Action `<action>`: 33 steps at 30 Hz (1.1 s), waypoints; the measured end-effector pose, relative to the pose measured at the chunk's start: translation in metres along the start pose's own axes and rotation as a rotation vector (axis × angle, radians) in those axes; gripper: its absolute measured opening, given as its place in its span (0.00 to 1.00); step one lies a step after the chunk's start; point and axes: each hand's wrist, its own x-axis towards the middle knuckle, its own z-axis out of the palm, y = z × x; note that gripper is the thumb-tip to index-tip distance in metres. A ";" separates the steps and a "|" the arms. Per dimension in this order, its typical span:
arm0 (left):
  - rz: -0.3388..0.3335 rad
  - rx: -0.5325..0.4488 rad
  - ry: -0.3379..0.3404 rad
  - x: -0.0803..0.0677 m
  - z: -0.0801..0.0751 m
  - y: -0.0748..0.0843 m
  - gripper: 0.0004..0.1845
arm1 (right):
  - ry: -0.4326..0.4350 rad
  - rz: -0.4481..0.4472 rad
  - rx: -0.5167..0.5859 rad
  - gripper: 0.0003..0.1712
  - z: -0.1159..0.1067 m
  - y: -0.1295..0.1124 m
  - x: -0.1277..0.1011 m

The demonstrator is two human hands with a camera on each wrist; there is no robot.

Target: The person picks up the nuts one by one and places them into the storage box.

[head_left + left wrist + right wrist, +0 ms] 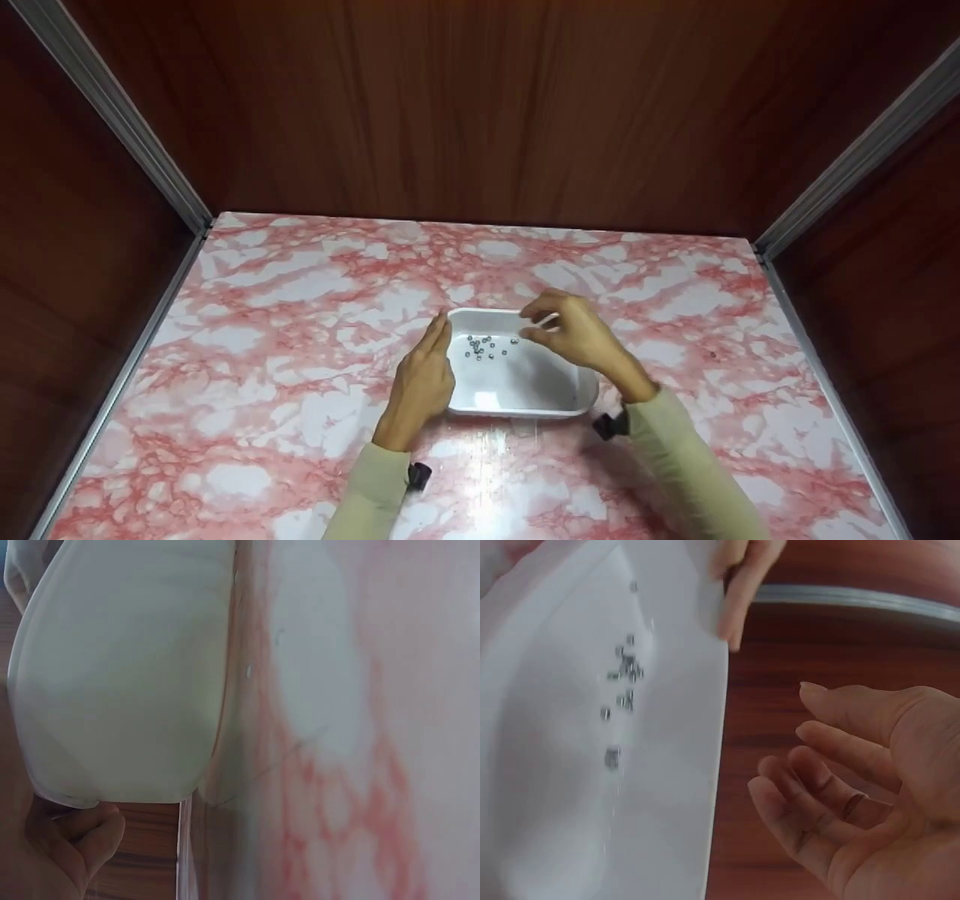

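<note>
A white, round-cornered plastic tub (pixel 517 413) stands on the table with several small silvery metal pieces (pixel 628 667) on its floor, mostly toward the left end. My left hand (pixel 424 379) grips the tub's left end at the rim; its bent fingers (pixel 101 836) show at the rim's corner in the left wrist view. Above the tub's far right part, my right hand (pixel 574 334) hovers with loosely bent fingers. In the right wrist view its thumb and fingertips are apart, and nothing shows between them.
The tub sits mid-table on a red-and-white marbled tabletop (pixel 262 330). A dark wood panel (pixel 480 112) rises behind, and more panels flank both sides, with grey metal strips (pixel 120 105) at the corners. Black wrist cameras (pixel 611 425) sit at both sleeves.
</note>
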 end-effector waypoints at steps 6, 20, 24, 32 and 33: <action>0.002 0.027 -0.005 0.000 -0.001 0.000 0.26 | 0.069 -0.010 -0.037 0.13 -0.022 0.021 -0.028; -0.015 0.057 -0.002 0.000 -0.001 -0.001 0.27 | 0.234 0.099 -0.170 0.10 -0.076 0.070 -0.087; -0.011 0.069 0.002 0.000 -0.002 0.001 0.28 | 0.250 0.118 -0.247 0.11 -0.091 0.089 -0.101; 0.008 0.067 0.012 0.003 -0.002 0.003 0.26 | 0.200 0.157 -0.445 0.14 -0.115 0.139 -0.121; 0.007 0.066 0.012 0.003 -0.002 0.003 0.26 | 0.198 0.163 -0.457 0.15 -0.116 0.144 -0.123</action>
